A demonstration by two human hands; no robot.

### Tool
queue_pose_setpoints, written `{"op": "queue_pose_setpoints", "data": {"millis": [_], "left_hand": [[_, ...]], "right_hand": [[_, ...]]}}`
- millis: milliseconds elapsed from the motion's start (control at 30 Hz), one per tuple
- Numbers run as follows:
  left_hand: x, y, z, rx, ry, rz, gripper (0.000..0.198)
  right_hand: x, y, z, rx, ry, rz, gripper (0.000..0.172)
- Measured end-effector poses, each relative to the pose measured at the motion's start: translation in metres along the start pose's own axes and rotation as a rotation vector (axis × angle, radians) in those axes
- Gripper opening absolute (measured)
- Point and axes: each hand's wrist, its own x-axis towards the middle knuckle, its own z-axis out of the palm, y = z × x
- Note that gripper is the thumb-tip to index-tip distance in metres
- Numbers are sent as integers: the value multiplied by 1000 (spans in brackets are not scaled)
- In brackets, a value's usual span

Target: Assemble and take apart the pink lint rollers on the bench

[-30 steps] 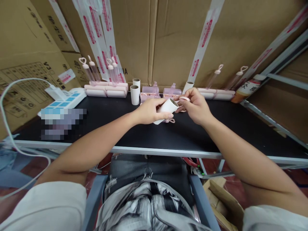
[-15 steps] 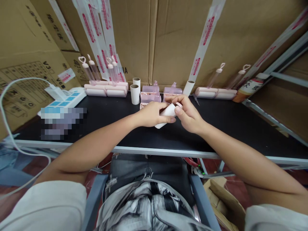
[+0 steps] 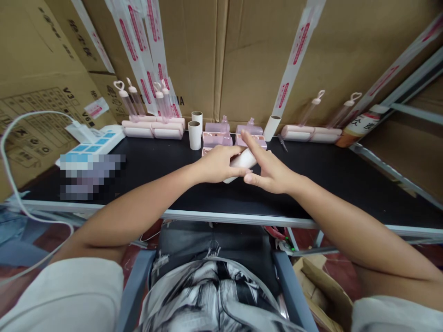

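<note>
My left hand (image 3: pixel 219 166) is wrapped round a white lint roll (image 3: pixel 243 159), tilted above the black table with its upper end toward the right. Against that end lies my right hand (image 3: pixel 268 168), fingers stretched out and thumb apart, its palm covering the end. Just behind my hands stand translucent pink-purple plastic cases (image 3: pixel 217 138), partly hidden by the hands. Two upright white rolls (image 3: pixel 194 136) are left of the cases, and another white roll (image 3: pixel 272 127) leans at their right.
Pink lint rollers with heart-topped handles lie along the back, a group at left (image 3: pixel 152 127) and a pair at right (image 3: pixel 311 133). A bottle (image 3: pixel 362 125) leans at the far right. A power strip (image 3: pixel 92 147) with a white cable is at left. Cardboard (image 3: pixel 256 60) walls the back.
My right hand has gone from pinching a pink piece at the roll's end to lying flat with fingers extended over that end. The left hand keeps its hold.
</note>
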Motion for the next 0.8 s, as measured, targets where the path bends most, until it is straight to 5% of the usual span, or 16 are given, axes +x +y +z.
{"op": "queue_pose_setpoints", "data": {"millis": [133, 267, 400, 533, 667, 800], "left_hand": [[-1, -4, 4, -177, 72, 99, 83], [4, -13, 2, -378, 153, 152, 71], [7, -18, -6, -492, 204, 57, 78], [6, -13, -13, -576, 235, -88, 84], [6, -9, -14, -628, 263, -129, 85], [7, -8, -14, -654, 262, -140, 87]], "right_hand": [[2, 8, -10, 68, 147, 22, 120], [-2, 35, -39, -55, 389, 272, 89], [-12, 65, -63, -228, 50, 613, 54], [-12, 71, -65, -259, -262, 707, 45], [-6, 61, -62, -300, -297, 692, 22], [-7, 57, -69, -268, -206, 629, 15]]}}
